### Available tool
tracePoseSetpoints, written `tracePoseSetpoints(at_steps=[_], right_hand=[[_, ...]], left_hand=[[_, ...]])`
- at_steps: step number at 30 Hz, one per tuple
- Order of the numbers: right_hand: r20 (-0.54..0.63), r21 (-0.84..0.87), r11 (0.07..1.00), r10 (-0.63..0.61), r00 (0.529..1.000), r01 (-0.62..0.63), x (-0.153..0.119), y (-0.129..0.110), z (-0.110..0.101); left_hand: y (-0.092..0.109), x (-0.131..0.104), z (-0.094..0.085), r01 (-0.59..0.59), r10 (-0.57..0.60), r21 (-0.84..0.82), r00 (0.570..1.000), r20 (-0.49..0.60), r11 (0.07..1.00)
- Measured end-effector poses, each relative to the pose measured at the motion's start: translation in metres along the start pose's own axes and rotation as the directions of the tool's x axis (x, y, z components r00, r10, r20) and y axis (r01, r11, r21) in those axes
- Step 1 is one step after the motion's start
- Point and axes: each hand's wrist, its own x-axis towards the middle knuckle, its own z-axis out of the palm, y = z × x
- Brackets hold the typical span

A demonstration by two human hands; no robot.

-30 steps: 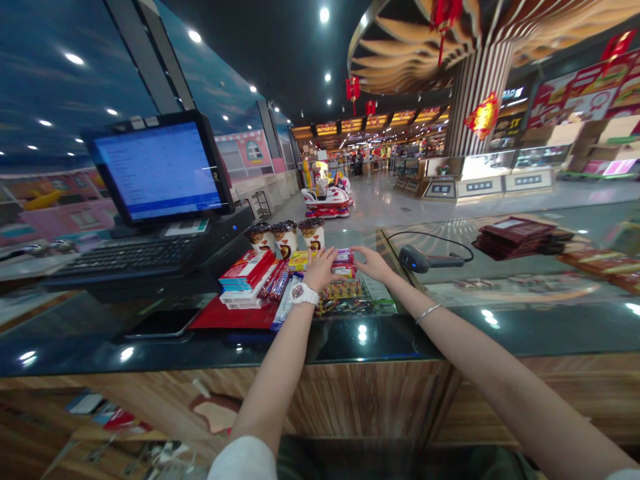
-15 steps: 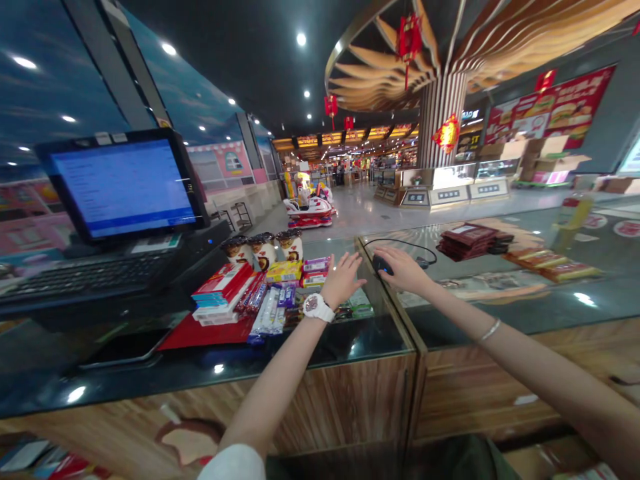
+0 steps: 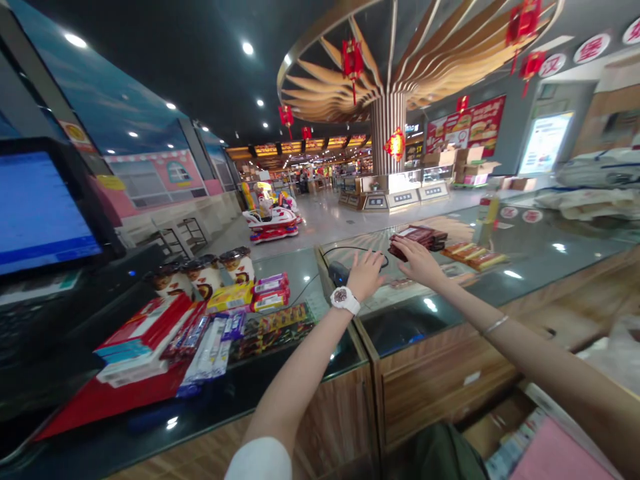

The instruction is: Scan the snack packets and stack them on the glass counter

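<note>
The spread, empty left hand [image 3: 367, 276] has a rounded black scanner [image 3: 339, 273] at nine o'clock, thin cable [image 3: 350, 249] at twelve; the right hand [image 3: 423, 263], grip unclear, touches flat brown packets [image 3: 423, 233] at twelve, on the glass tabletop [image 3: 465, 293].

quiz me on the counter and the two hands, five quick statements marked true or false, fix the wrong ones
1. The right hand is at the stack of dark red packets. True.
2. The white watch is on the right wrist. False: it is on the left wrist.
3. Three cups with dark lids stand in a row. True.
4. The left hand is gripping a cup. False: it is spread beside the dark scanner, well apart from the cups.
5. A silver bracelet circles the right forearm. True.
</note>
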Motion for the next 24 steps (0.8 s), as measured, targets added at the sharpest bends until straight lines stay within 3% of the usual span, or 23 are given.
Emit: tracePoseSetpoints(at_steps=[8,13,20,24], right_hand=[[-0.068,-0.11,0.979,0.165,0.984,-0.172,0.002,0.065,0.007],[-0.099,-0.126,0.964,0.224,0.97,-0.235,0.003,0.094,0.019],[-0.082,-0.144,0.936,0.314,0.946,-0.323,0.011,0.114,0.031],[-0.098,-0.173,0.922,0.334,0.938,-0.346,0.015,0.117,0.038]], left_hand=[[0.024,0.068,0.03,-0.014,0.013,-0.04,1.0,-0.026,0.999],[0.036,0.099,0.049,0.039,-0.044,-0.066,0.997,-0.069,0.997],[0.041,0.131,0.072,0.118,-0.126,-0.067,0.982,-0.14,0.991],[0.039,0.137,0.084,0.101,-0.115,-0.076,0.973,-0.199,0.992]])
